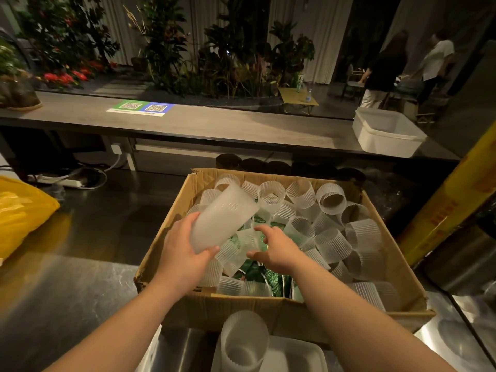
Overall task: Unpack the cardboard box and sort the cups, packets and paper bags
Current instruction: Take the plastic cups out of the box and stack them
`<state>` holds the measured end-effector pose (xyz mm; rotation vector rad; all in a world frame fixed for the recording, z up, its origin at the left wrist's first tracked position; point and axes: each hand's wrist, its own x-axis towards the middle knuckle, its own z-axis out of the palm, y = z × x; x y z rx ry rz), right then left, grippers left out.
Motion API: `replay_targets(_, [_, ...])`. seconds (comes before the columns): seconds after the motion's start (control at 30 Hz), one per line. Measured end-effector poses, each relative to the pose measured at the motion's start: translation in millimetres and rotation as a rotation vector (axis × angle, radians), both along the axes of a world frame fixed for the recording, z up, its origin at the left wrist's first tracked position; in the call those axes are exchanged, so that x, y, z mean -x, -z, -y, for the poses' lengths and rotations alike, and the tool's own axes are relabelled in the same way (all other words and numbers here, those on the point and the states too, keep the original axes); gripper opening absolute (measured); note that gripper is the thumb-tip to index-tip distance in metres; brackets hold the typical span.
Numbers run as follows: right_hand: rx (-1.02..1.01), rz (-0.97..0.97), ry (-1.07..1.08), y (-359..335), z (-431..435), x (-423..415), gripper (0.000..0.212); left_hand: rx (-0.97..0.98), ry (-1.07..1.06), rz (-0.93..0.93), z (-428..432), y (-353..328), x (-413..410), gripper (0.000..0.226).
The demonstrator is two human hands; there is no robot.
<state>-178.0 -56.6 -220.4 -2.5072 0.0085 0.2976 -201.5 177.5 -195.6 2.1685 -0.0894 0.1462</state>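
An open cardboard box (pixel 271 308) stands on the steel counter, filled with several translucent ribbed plastic cups (pixel 332 244) lying over green packets (pixel 271 279). My left hand (pixel 182 251) grips a stack of frosted cups (pixel 220 218), tilted, above the box's left side. My right hand (pixel 273 248) reaches into the middle of the box with its fingers curled around a single ribbed cup (pixel 248 241). Another stack of ribbed cups (pixel 243 342) stands upright in a white tray (pixel 298 355) in front of the box. No paper bags are visible.
A yellow plastic bag (pixel 21 213) lies at the left on the counter. A white tub (pixel 386 134) sits on the raised shelf at the back right. A yellow roll (pixel 445 208) leans at the right. Two people stand far back right.
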Motion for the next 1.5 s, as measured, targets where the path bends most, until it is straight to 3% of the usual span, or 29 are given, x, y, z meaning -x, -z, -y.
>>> replay_targets(0.07, [-0.041, -0.002, 0.075, 0, -6, -4, 0.082, -0.019, 0.005, 0.017, 3, -1, 2, 0.078])
replay_targets(0.13, [-0.158, -0.03, 0.191, 2, -8, -11, 0.077, -0.04, 0.016, 0.027, 3, -1, 3, 0.078])
replay_targets(0.27, [-0.549, -0.073, 0.379, -5, 6, -9, 0.041, -0.069, 0.027, 0.016, 2, 0, 3, 0.081])
replay_targets(0.37, [-0.828, 0.02, 0.526, -23, 29, -1, 0.01, -0.088, 0.053, -0.004, 0, 3, 2, 0.083])
replay_targets(0.5, [-1.141, 0.226, 0.568, -50, 47, 13, 0.014, -0.15, 0.11, -0.017, 0, 5, 1, 0.082])
replay_targets(0.63, [-1.102, 0.267, 0.329, -61, 38, 18, 0.019, -0.2, 0.154, 0.012, 2, 4, 2, 0.08])
replay_targets(0.77, [-1.011, 0.214, 0.283, -59, 30, 18, 0.027, -0.187, 0.16, 0.005, 1, 4, 2, 0.081])
replay_targets(0.93, [-0.841, 0.141, 0.156, -49, 10, 23, 0.012, -0.183, 0.158, -0.007, 0, 3, 2, 0.08])
replay_targets(1.0, [-0.999, 0.137, 0.185, -49, 2, 22, 0.022, -0.147, 0.12, -0.013, 1, 3, 2, 0.08])
replay_targets(1.07, [-1.201, 0.16, 0.39, -53, -2, 16, 0.023, -0.1, 0.071, 0.004, 1, 3, 2, 0.08])
replay_targets(1.13, [-0.985, 0.152, 0.486, -52, -3, 7, 0.016, -0.071, 0.026, 0.051, 1, 3, 2, 0.078])
replay_targets(1.2, [-0.51, 0.017, 0.301, -44, -9, 3, 0.014, -0.057, -0.016, 0.077, 1, 3, 0, 0.077])
replay_targets(1.3, [0.062, -0.044, -0.084, -27, -33, 5, 0.057, -0.035, -0.058, 0.075, 1, 4, -1, 0.08])
replay_targets(1.4, [0.273, -0.005, -0.23, -18, -62, 5, 0.081, -0.028, -0.072, 0.081, 1, 5, -1, 0.079])
replay_targets(1.5, [0.458, 0.027, -0.253, -11, -72, 0, 0.082, -0.035, -0.061, 0.076, 0, 6, -2, 0.079])
